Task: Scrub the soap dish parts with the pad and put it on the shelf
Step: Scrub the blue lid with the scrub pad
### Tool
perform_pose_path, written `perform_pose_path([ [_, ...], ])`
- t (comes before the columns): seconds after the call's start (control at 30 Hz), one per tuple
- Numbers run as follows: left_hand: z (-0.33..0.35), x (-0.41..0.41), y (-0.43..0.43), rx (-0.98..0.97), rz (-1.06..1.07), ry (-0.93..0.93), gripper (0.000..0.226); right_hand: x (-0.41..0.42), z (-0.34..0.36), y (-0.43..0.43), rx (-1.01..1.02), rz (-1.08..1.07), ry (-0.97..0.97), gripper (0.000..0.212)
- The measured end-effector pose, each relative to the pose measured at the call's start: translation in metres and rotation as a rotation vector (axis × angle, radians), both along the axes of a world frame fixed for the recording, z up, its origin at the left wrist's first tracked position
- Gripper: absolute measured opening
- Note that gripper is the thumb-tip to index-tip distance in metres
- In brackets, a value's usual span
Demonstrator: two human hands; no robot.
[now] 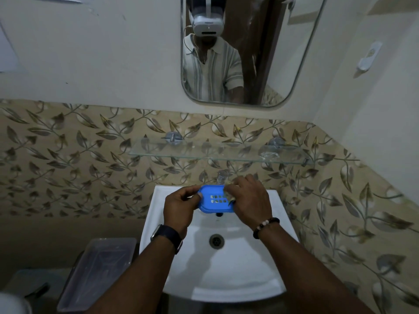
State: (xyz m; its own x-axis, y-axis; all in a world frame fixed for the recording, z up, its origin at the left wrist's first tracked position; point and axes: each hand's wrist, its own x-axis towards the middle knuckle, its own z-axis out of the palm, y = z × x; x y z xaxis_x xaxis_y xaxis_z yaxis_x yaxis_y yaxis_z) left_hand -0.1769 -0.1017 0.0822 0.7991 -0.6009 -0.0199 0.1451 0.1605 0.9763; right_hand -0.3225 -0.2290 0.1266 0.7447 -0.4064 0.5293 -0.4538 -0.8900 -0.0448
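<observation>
Hands clamped around dish

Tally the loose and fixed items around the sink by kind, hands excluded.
Blue soap dish part: 1
Scrub pad: 1, mostly hidden under the right hand
Glass shelf: 1
Sink: 1
Mirror: 1
Clear plastic bin: 1
Total: 6

Glass shelf: wall-mounted on two metal brackets above my white sink, nearly bare; a small clear crumpled scrap lay near its right end. Clear plastic tub: stood beside the sink's left.
</observation>
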Motion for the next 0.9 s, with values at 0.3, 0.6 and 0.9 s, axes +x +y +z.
perform_pose_path([
  [0.3, -0.006, 0.008, 0.005, -0.029, 0.026, 0.071, 0.023, 0.0, 0.0, -0.023, 1.061, -0.278, -0.77, 0.017],
  [0.6, -0.012, 0.016, 0.002, -0.025, -0.03, 0.098, 0.021, -0.026, -0.014, -0.039, 1.752, -0.199, -1.261, 0.016],
  [0.9, -0.029, 0.015, -0.005, 0.015, -0.11, 0.129, 0.019, -0.046, -0.059, -0.073, 1.633, -0.665, -1.014, 0.029],
])
